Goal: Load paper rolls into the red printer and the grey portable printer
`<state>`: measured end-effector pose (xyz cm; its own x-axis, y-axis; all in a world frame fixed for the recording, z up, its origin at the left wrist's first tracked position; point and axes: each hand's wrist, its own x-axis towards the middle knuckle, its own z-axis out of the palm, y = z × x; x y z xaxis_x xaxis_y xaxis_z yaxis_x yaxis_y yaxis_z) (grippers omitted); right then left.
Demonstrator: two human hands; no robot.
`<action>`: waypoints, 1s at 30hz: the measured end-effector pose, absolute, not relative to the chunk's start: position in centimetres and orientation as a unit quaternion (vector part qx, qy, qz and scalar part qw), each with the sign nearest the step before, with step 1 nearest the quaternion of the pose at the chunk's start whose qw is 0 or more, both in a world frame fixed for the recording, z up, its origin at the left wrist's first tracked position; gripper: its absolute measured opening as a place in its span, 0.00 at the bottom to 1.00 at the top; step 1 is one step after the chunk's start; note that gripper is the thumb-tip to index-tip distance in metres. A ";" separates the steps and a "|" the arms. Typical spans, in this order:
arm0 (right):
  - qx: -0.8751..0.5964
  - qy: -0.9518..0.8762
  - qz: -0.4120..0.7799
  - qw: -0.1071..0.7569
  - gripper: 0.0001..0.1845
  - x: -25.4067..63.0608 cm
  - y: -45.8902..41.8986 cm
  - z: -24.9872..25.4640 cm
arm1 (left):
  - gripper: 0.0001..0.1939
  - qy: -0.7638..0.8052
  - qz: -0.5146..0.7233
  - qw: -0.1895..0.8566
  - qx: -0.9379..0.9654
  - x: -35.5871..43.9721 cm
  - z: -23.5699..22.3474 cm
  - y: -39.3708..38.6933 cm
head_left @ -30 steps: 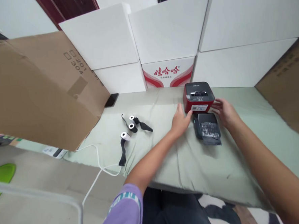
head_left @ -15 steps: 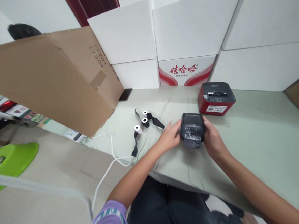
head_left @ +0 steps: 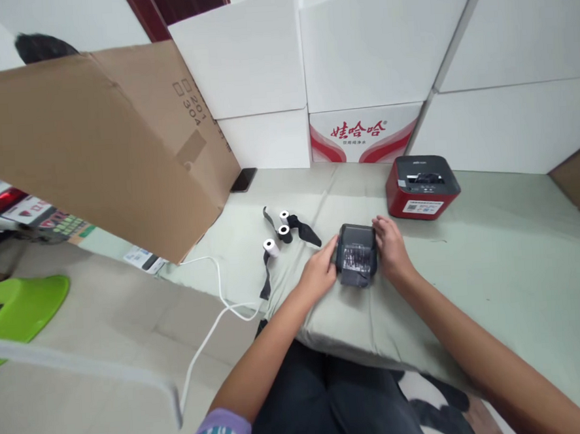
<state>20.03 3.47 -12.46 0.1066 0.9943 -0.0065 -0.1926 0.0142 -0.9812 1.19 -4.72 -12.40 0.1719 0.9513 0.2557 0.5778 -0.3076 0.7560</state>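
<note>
Black, boxy plastic device (head_left: 356, 240) — seemingly light, rigid — I'd grip by its sides; left hand (head_left: 317, 271) touches (pinching, I can't tell), right hand (head_left: 393, 250) spreads alongside.

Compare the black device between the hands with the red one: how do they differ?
The black device looks smaller, with a dark flap at its near end; the red device looks bulkier, with red sides. The black device is between the left hand and right hand; the red device stands clear of both. Both have dark tops.
</note>
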 end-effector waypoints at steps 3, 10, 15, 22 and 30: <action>-0.487 -0.361 0.514 0.607 0.23 19.0 3.3 -11.9 | 0.42 0.533 0.361 0.237 0.727 1.2 -12.5 -4.9; -0.469 -0.455 0.470 0.594 0.30 19.3 2.5 -13.4 | 0.42 0.546 0.344 0.211 0.734 1.2 -12.4 -4.7; -0.466 -0.510 0.464 0.554 0.37 19.6 2.5 -12.9 | 0.40 0.550 0.322 0.177 0.750 1.0 -12.0 -4.1; -0.450 -0.523 0.479 0.543 0.36 19.9 3.1 -13.7 | 0.39 0.562 0.309 0.141 0.754 1.2 -11.8 -4.2; -0.353 -0.594 0.622 0.369 0.42 25.0 5.5 -11.9 | 0.38 0.579 0.322 0.191 0.724 0.9 -12.0 -4.3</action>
<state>25.01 5.52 -11.93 -0.4781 0.8783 -0.0013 -0.0391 -0.0228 -0.9990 0.90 -4.33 -11.97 0.1225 0.9617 0.2452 0.7163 -0.2567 0.6489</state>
